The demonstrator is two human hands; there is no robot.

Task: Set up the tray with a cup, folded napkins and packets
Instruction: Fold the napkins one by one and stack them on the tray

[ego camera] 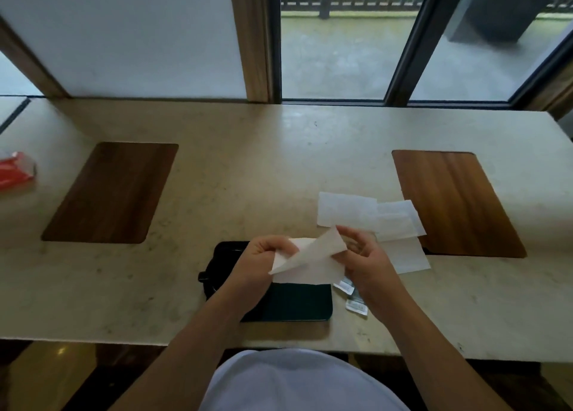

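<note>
Person, seen from a head-worn camera: two bare forearms, no sleeves visible down to the lower frame edge. Bare left hand (260, 260) and bare right hand (367, 260), without rings, watch, bracelets or gloves. Pale lavender-white cloth garment (297, 382), smooth and plain, without print, buttons or seams, fills the bottom centre of the view.

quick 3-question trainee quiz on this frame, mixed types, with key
1. True or false: both hands hold the same napkin.
2. Where do the packets lie? A) on the dark tray B) on the counter right of the tray C) on a wooden board
3. Fill in: the loose napkins lie beside the ____ wooden board.

Key: 1 true; 2 B; 3 right. The left hand and right hand each pinch an end.
</note>
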